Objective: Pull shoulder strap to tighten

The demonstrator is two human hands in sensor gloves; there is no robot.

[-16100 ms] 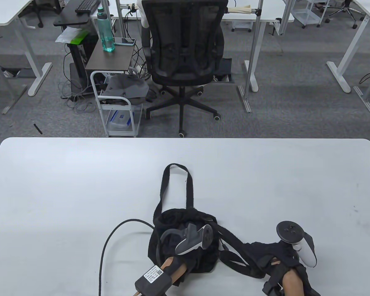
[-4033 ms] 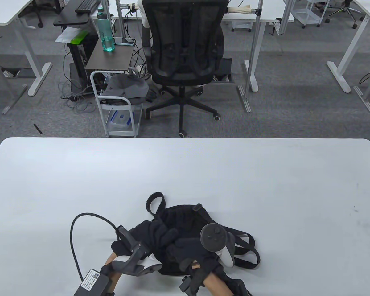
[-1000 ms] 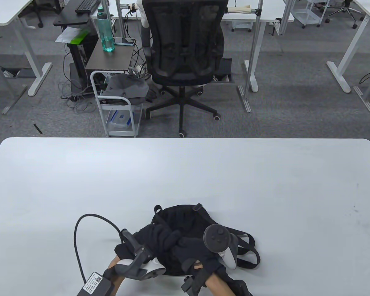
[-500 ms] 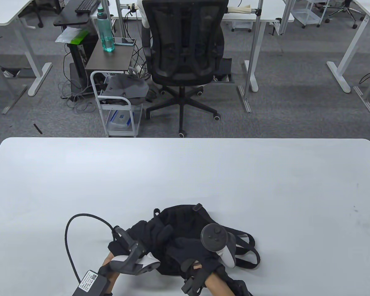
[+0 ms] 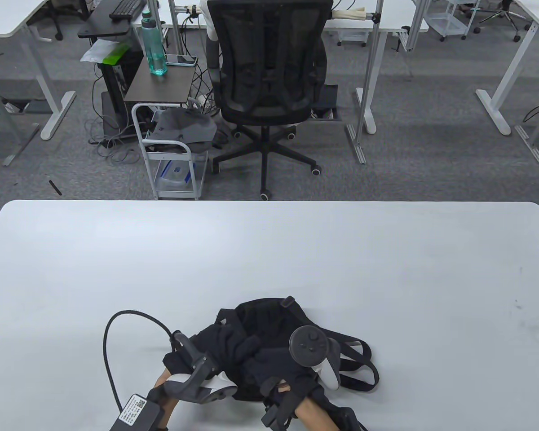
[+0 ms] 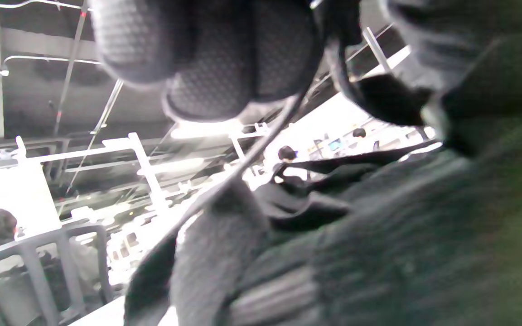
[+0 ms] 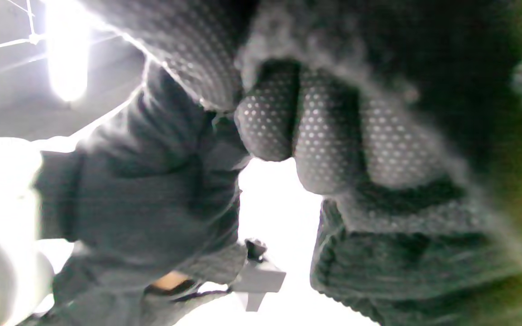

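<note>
A black bag lies crumpled near the table's front edge. Its shoulder strap loops flat on the table to the right of it. Only a small strap end sticks out at the bag's upper left. My left hand sits on the bag's left side; in the left wrist view its fingers are curled around a thin strap. My right hand presses close beside it on the bag; in the right wrist view its fingers are curled tight on black fabric.
A black cable arcs over the table from my left wrist. The white table stretches far and to both sides. An office chair and a small cart stand beyond the far edge.
The strap loop at the bag's upper left has shrunk to a small stub. My left hand shifted left and came back to the right; the right hand stayed on the bag.
</note>
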